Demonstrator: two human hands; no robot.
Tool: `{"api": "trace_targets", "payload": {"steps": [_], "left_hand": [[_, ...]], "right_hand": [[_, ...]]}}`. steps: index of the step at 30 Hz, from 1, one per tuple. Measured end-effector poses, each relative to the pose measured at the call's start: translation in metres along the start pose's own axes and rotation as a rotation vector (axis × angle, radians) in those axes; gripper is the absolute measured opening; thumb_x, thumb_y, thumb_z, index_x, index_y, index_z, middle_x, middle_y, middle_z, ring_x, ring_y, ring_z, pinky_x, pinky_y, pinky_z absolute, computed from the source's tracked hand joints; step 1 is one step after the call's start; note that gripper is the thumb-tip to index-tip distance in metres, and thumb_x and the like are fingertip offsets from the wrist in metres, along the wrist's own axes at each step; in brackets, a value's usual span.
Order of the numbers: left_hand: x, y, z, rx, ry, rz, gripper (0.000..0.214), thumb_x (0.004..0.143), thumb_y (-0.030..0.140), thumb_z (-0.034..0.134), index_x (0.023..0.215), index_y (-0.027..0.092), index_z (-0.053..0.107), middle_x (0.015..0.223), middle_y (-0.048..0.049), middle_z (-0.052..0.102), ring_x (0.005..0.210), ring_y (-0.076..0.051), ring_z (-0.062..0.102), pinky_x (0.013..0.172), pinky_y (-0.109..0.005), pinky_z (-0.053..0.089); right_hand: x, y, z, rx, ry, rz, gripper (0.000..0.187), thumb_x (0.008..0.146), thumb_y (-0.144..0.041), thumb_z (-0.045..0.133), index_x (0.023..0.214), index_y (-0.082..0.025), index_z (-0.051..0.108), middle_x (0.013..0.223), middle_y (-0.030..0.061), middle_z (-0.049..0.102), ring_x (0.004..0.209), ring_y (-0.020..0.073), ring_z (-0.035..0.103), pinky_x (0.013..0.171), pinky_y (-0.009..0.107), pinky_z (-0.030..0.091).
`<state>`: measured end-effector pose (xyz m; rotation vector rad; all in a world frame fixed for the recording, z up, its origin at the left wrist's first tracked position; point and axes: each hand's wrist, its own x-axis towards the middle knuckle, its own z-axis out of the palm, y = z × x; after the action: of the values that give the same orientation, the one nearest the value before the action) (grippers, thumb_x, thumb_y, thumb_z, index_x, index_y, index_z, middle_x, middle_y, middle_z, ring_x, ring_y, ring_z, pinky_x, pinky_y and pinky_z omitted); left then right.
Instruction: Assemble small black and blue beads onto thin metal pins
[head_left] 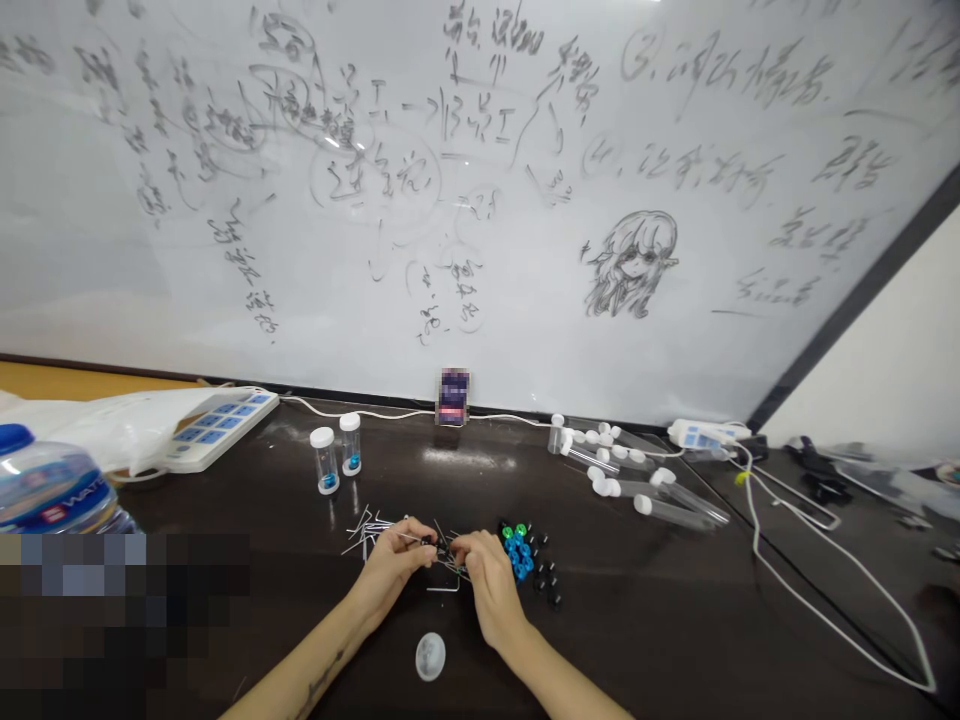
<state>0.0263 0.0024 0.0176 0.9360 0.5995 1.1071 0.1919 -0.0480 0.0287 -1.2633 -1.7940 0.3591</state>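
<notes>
My left hand (401,555) is closed in a pinch, a thin silver hex key lying across its fingers. At its fingertips is a small black part (428,541), too small to name surely. Close by on the right, my right hand (486,575) has its fingers pressed together; what they hold is hidden. Beneath and between the hands lie loose hex keys, with a pile of them (366,533) to the left. One L-shaped hex key (444,588) rests nearer me. Blue ring-like pieces (519,556), green ones (520,531) and black screws (551,580) sit right of my right hand.
A round whitish cap (430,657) lies near me. Two capped vials (325,462) with blue pieces stand back left. Clear tubes (682,503) with white caps lie back right. A phone (453,397) leans on the whiteboard (510,330); a bottle (52,490) stands left, cables (847,560) right.
</notes>
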Motion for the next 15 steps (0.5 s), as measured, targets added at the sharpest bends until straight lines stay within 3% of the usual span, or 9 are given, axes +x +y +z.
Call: {"api": "trace_targets", "payload": {"steps": [5,15], "left_hand": [[0.002,-0.001,0.001,0.017,-0.034,-0.003,0.016,0.062,0.015,0.076,0.074,0.017,0.066,0.069,0.0010,0.063,0.061,-0.010,0.055,0.061,-0.022,0.042],[0.001,-0.010,0.005,0.135,-0.101,0.020,0.024,0.056,0.016,0.080,0.075,0.015,0.065,0.076,-0.0020,0.067,0.060,-0.012,0.059,0.062,-0.024,0.045]], "right_hand": [[0.000,0.002,0.002,0.005,0.007,0.006,0.039,0.097,-0.042,0.026,0.094,-0.024,0.060,0.087,0.0033,0.064,0.088,0.0217,0.056,0.092,0.039,0.033],[-0.008,0.003,0.005,0.203,0.147,0.025,0.036,0.098,-0.035,0.029,0.083,-0.020,0.058,0.074,0.0028,0.057,0.074,0.0193,0.054,0.072,0.031,0.040]]}}
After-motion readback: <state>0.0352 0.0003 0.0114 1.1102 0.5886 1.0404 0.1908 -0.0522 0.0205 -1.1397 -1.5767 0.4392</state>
